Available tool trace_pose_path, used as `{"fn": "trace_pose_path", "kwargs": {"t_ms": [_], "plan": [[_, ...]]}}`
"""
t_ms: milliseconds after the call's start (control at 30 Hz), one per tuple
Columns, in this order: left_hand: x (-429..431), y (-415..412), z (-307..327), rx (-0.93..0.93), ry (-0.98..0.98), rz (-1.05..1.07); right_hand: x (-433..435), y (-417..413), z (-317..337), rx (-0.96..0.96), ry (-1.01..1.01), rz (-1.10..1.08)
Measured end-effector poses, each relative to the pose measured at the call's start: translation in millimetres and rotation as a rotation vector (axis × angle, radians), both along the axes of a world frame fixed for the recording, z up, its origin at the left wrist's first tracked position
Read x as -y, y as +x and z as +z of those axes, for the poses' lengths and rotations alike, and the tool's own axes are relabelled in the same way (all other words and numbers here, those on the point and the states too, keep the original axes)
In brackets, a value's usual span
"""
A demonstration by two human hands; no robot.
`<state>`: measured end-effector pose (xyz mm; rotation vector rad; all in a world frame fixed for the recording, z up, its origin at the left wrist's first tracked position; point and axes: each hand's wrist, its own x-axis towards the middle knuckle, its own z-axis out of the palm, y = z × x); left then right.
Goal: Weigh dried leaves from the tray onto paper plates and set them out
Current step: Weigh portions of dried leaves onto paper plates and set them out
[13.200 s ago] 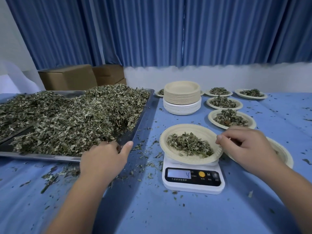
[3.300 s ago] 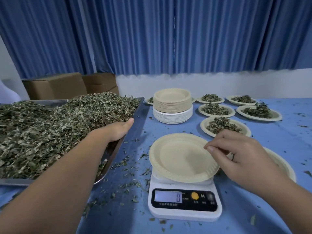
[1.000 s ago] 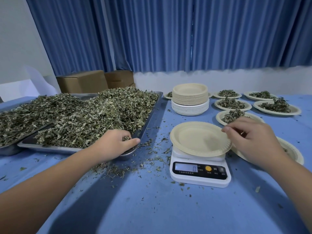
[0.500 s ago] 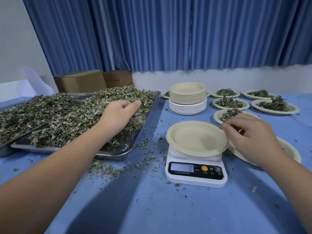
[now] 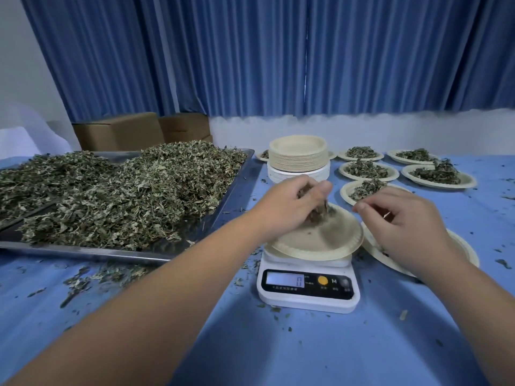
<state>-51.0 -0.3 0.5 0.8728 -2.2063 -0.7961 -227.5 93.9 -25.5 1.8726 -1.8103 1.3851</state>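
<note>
Paper plate [image 5: 320,242] resting on the white scale [image 5: 308,291], at centre of the blue table [image 5: 306,346]. Left hand [image 5: 287,208] above the plate's far side, fingers curled around a clump of dried leaves [image 5: 317,214]. Right hand [image 5: 404,227] just beside the plate's right rim, fingers curled; whether it holds anything cannot be told. It partly covers a second empty plate [image 5: 464,247]. Left: metal tray [image 5: 83,253] heaped with leaves. Behind: plate stack [image 5: 298,156], filled plates [image 5: 367,170], cardboard boxes [image 5: 117,132].
</note>
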Motion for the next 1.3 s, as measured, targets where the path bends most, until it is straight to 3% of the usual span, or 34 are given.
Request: {"fn": "trace_pose_path", "kwargs": {"t_ms": [233, 367, 600, 700, 800, 967, 1100, 1300], "plan": [[4, 32, -3, 0.024, -0.005, -0.077, 1, 0, -1, -0.035, -0.005, 0.010], [35, 69, 6, 0.244, -0.331, 0.202, 1, 1, -1, -0.048, -0.017, 0.005], [87, 135, 6, 0.835, -0.443, 0.606, 1, 2, -2, -0.058, -0.011, 0.001], [97, 151, 5, 0.897, -0.408, 0.806, 2, 2, -2, -0.048, 0.002, 0.008], [104, 160, 5, 0.853, -0.204, 0.905, 2, 3, -3, -0.041, 0.001, 0.018], [103, 165, -5, 0.886, -0.020, 0.834, 3, 3, -4, -0.040, 0.012, 0.020], [97, 162, -8, 0.917, -0.135, 0.761, 4, 2, -4, -0.046, 0.013, 0.018], [89, 154, -20, 0.924, -0.145, 0.490, 2, 4, -3, -0.039, 0.019, 0.023]]}}
